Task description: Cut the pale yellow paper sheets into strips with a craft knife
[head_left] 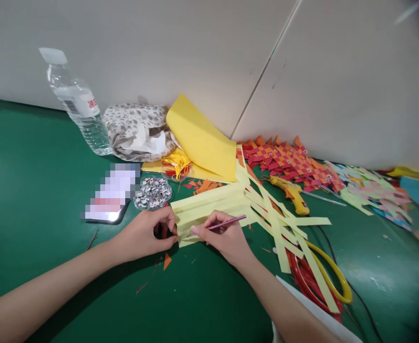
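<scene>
A pale yellow paper sheet [209, 205] lies flat on the green tabletop in front of me, with fold lines running along it. My left hand [155, 231] is closed at its left end, thumb and forefinger pinching the near corner. In my right hand [224, 233] is a slim purple pencil [227, 223], its tip pointing left at the paper near the left fingers. Pale yellow strips [281, 224] fan out and cross each other at the sheet's right end. Behind the left hand sits a round dish of googly eyes [153, 193].
A phone [113, 193], a water bottle [77, 105] and a patterned tissue pouch [138, 131] stand left and behind. Yellow card [202, 138] leans on the wall. To the right are a yellow glue gun [290, 190], woven red-orange paper fish [288, 162] and scissors with yellow handles [338, 281].
</scene>
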`<state>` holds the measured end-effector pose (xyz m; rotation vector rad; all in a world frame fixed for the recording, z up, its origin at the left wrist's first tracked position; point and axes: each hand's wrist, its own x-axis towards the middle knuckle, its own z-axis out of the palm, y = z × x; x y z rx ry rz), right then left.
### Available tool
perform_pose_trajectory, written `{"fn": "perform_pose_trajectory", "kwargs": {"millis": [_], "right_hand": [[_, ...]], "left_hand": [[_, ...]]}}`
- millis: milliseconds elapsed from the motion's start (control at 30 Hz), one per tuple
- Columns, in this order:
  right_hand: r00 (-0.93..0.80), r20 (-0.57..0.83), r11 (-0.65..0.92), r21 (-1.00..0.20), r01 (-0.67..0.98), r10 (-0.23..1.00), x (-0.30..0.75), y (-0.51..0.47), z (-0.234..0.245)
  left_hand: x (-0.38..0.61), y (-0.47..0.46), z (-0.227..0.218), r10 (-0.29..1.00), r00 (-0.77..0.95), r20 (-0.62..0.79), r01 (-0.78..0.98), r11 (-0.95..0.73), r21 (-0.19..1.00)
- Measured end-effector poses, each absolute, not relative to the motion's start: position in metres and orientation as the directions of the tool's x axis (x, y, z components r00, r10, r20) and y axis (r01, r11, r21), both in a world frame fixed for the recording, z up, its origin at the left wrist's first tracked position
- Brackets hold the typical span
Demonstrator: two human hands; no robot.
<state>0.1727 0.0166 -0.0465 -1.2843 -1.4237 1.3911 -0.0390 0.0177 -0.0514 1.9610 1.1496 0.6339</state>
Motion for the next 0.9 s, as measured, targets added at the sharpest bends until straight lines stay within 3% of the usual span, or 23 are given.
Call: {"fn": "perform_pose_trajectory", "kwargs": {"millis": [467,900], "right_hand": [[-0.117,-0.04,-0.022,-0.989,0.146,0.992,0.1754,0.0171,-0.047],[-0.128,-0.061,-0.041,-0.988,0.151,0.99,0.1735,0.0156,-0.0443]], "left_hand": [[-0.037,0.0154,-0.0519,0.891,0.454,0.0,0.565,-0.288,0.773],[-0.0375,0.0169,-0.0514,0.886,0.464,-0.002,0.539,-0.28,0.794]]}}
